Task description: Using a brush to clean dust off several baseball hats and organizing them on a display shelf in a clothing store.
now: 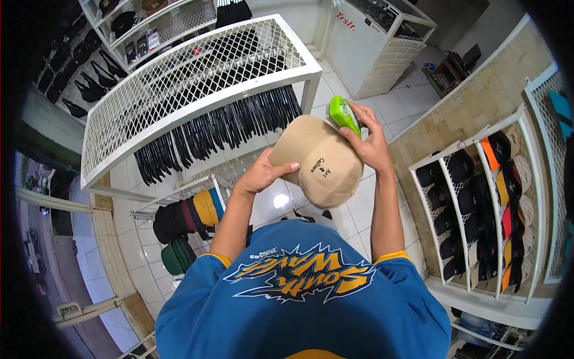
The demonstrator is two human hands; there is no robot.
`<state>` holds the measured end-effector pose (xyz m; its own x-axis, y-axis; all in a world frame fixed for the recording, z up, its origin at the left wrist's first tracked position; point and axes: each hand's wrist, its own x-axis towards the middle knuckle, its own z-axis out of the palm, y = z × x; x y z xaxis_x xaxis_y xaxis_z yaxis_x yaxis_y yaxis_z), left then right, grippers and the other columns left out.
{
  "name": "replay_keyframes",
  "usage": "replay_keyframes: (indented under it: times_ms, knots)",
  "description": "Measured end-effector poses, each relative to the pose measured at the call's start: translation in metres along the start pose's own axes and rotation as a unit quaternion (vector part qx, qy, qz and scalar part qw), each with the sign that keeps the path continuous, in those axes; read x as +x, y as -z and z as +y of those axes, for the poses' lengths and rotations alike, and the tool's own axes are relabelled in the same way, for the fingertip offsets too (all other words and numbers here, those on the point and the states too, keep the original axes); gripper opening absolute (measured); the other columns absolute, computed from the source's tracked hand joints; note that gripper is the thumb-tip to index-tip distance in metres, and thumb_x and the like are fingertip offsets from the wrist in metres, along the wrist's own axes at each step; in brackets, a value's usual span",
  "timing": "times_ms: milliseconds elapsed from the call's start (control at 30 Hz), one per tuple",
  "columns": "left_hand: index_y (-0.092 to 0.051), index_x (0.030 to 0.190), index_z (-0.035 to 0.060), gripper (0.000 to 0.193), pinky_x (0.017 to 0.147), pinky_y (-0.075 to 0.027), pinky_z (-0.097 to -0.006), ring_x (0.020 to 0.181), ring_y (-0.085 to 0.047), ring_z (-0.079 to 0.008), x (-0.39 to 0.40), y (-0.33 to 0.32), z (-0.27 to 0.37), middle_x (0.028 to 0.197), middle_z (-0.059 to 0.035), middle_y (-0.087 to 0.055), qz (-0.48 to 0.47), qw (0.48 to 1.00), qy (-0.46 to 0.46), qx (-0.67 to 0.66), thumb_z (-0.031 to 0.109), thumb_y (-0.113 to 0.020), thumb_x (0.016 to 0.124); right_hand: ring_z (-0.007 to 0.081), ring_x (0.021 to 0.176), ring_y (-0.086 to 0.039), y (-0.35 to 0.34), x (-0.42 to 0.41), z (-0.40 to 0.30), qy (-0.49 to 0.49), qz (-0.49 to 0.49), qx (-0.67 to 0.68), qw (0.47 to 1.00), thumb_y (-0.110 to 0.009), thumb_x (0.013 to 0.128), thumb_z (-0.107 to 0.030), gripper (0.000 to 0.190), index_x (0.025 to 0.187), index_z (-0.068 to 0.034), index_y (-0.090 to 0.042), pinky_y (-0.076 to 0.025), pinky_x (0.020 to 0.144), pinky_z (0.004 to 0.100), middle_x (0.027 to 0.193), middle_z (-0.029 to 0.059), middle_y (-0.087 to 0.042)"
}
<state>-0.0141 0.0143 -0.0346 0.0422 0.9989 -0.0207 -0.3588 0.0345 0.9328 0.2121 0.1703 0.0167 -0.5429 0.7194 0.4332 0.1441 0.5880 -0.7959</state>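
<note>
A beige baseball cap (334, 168) with dark lettering on its front panel is held up before my chest, its curved brim pointing up and to the left. My left hand (267, 172) grips the brim at its left side, the thumb lying on top near the crown. In my right hand (370, 139) is a bright green hand brush (344, 116), its bristles facing left towards the cap's upper edge. Whether the bristles touch the fabric I cannot tell. The fingers of my left hand under the brim are hidden.
A white mesh-topped rack (202, 89) of dark garments on hangers stands ahead. Stacked caps (188, 215) sit on a low rack at left. A wall rack of caps (475, 211) is at right. A white counter (358, 49) stands at the back, on the tiled floor (334, 87).
</note>
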Motion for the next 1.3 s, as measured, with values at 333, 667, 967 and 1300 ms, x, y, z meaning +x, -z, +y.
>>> replay_keyframes:
  times_ms: [333, 667, 967, 1300]
  knots:
    - [-0.066, 0.116, -0.0006, 0.026, 0.087, -0.049, -0.026, 0.096, -0.062, -0.0092, -0.001, 0.013, -0.015, 0.105, -0.0027, -0.069, 0.037, 0.997, -0.057, 0.036, 0.01, -0.07, 0.093, 0.0258, 0.107, -0.061, 0.015, -0.016, 0.047, -0.143, 0.022, 0.015, 0.989, -0.08, 0.082, -0.016, 0.058, 0.134, -0.002, -0.06, -0.049, 0.093, 0.0359, 0.117, 0.0141, -0.063]
    - [-0.065, 0.121, -0.0022, 0.026, 0.091, -0.05, -0.0293, 0.098, -0.062, -0.0117, -0.004, 0.008, -0.007, 0.11, -0.0065, -0.07, 0.066, 0.989, -0.074, 0.108, 0.005, -0.063, 0.096, 0.0229, 0.092, -0.061, -0.008, -0.041, 0.091, -0.106, 0.161, -0.196, 0.961, -0.071, 0.091, -0.027, 0.043, 0.124, -0.001, -0.062, -0.051, 0.084, 0.0355, 0.099, 0.0147, -0.063]
    - [-0.057, 0.139, 0.0083, 0.08, 0.099, -0.043, -0.0433, 0.115, -0.058, -0.0379, 0.018, -0.024, -0.016, 0.123, -0.0178, -0.065, 0.029, 0.803, -0.211, 0.557, -0.01, -0.054, 0.061, 0.0162, 0.082, -0.066, -0.072, -0.026, -0.02, -0.19, 0.17, 0.012, 0.967, -0.077, 0.085, -0.012, 0.038, 0.116, 0.001, -0.058, -0.054, 0.077, 0.0291, 0.095, 0.0083, -0.07]
    - [-0.036, 0.152, 0.0012, 0.085, 0.113, -0.035, -0.0474, 0.135, -0.047, -0.0342, 0.019, -0.003, -0.034, 0.148, -0.0204, -0.047, 0.334, 0.916, -0.124, 0.183, 0.046, -0.072, 0.089, 0.0149, 0.091, -0.063, -0.062, -0.056, 0.018, -0.149, 0.323, 0.257, 0.898, -0.07, 0.084, 0.001, 0.046, 0.124, 0.002, -0.049, -0.052, 0.082, 0.0282, 0.106, 0.0078, -0.063]
